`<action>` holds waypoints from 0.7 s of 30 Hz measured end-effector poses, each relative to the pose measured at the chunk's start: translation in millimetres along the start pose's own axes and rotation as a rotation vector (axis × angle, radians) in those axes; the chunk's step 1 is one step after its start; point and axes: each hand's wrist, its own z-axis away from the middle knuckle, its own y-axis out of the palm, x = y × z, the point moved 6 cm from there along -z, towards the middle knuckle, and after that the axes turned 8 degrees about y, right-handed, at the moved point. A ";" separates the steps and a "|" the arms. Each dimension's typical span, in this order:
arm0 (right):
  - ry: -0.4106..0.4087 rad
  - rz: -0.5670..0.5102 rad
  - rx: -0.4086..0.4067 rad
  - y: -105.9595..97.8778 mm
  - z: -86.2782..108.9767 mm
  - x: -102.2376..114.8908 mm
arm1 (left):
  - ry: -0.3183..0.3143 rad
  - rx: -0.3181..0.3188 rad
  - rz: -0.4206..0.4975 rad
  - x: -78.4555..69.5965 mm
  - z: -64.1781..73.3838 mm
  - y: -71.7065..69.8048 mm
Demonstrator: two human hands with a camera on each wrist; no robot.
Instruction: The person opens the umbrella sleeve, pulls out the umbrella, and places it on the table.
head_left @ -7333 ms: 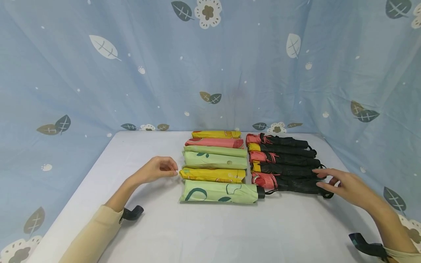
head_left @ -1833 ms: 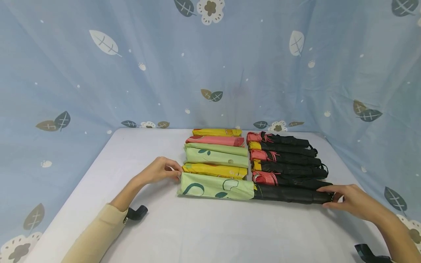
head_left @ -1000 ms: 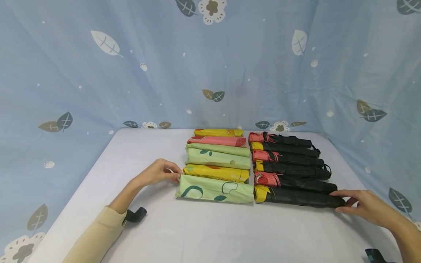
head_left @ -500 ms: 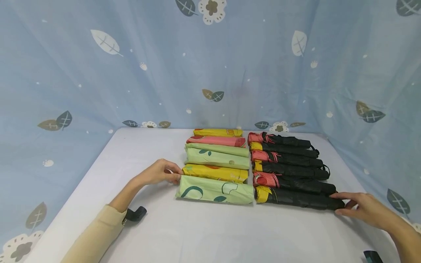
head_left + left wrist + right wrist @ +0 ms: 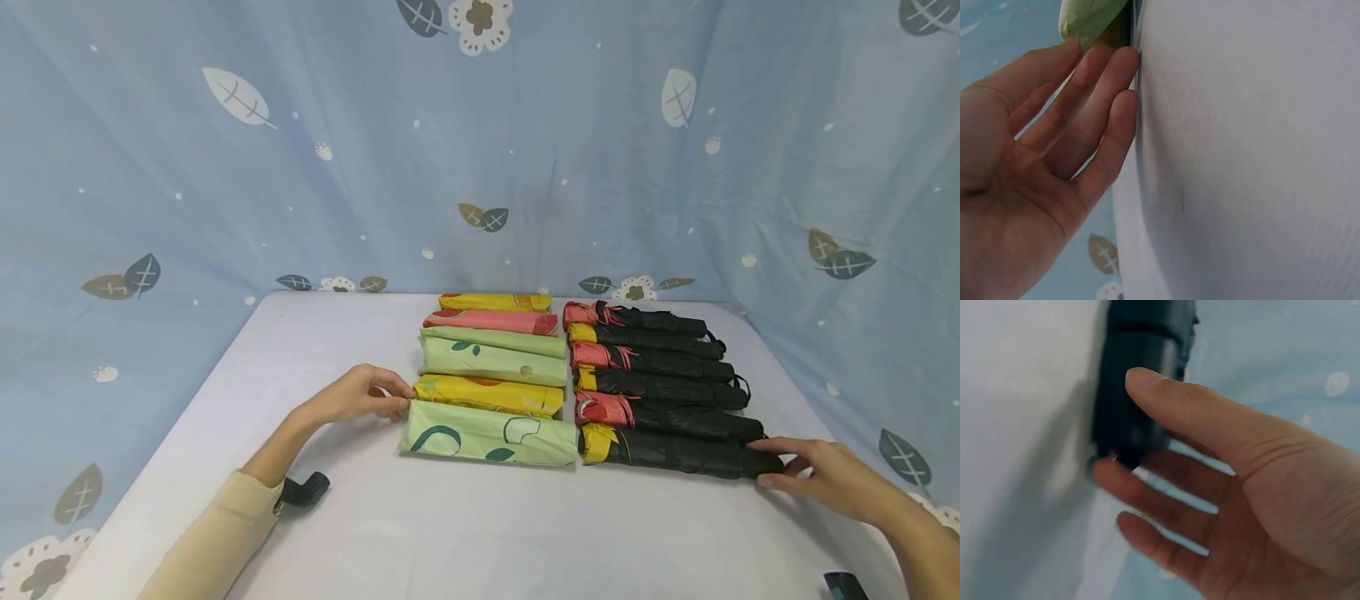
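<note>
In the head view, a pale green umbrella sleeve (image 5: pixel 480 435) lies nearest in a column of folded sleeves. My left hand (image 5: pixel 356 395) pinches its upper left corner; the left wrist view has the thumb and fingertips at the green corner (image 5: pixel 1088 19). To the right of the sleeve, apart from it, lies a folded black umbrella (image 5: pixel 682 454) with a yellow end. My right hand (image 5: pixel 828 475) holds its right end. In the right wrist view the thumb lies on the black handle (image 5: pixel 1132 394), the fingers partly hidden behind it.
Yellow, red and green sleeves (image 5: pixel 487 367) lie stacked in a row behind. Several folded black umbrellas (image 5: pixel 660 386) with red or yellow ends lie behind the nearest one. A white table (image 5: pixel 480 533) bears them, with a blue patterned curtain (image 5: pixel 337 192) at the back.
The umbrella was inside the green sleeve with only its handle end out; it has come out rightward and lies beside it. In the last half second, the hands have barely moved.
</note>
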 end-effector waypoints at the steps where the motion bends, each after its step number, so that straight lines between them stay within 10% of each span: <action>1: -0.001 -0.001 -0.003 -1.0 0.8 3.1 | 0.001 -0.001 -0.002 1.0 1.0 -0.3; 13: -0.058 0.061 -0.394 -57.5 -2.1 52.8 | -0.009 -0.098 -0.173 -2.2 5.4 -20.6; 21: -0.082 0.050 -0.441 -62.0 -26.7 92.4 | -0.008 -0.222 -0.315 -6.4 8.1 -32.1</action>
